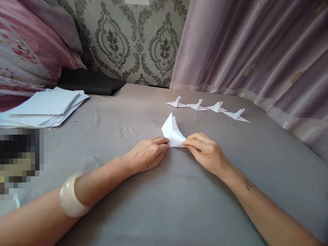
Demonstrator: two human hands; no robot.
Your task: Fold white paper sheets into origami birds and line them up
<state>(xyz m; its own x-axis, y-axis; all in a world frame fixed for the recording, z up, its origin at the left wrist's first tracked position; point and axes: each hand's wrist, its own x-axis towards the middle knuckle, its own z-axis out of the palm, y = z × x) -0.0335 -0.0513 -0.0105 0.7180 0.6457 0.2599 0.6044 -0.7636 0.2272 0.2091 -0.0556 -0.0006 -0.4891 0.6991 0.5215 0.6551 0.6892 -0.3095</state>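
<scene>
In the head view, a folded white paper [171,133] stands on the grey cloth [179,208], on the near side of the row of small paper figures [217,107], before its left end and apart from it; the left hand [147,153], nearer than the row and left of it, has its fingers closed together on the paper's near left corner; the right hand [206,150], on the near side of the row's middle, is clamped on the paper's near right corner between thumb and forefinger; between them a pointed flap rises, with a second, narrower layer showing beside it; a paper stack [48,104] lies well to the left of the row, and a black sheet [89,82] left of it and farther back; a pale bangle [70,198] sits on the left forearm, nearer than the row; to shape this piece well, my judgement is that the left fingertips should anchor the base flat against the cloth while the right ones ease their layer along gently; the edges want lining up before any crease is pressed hard, since a skewed fold would probably leave the points uneven.
</scene>
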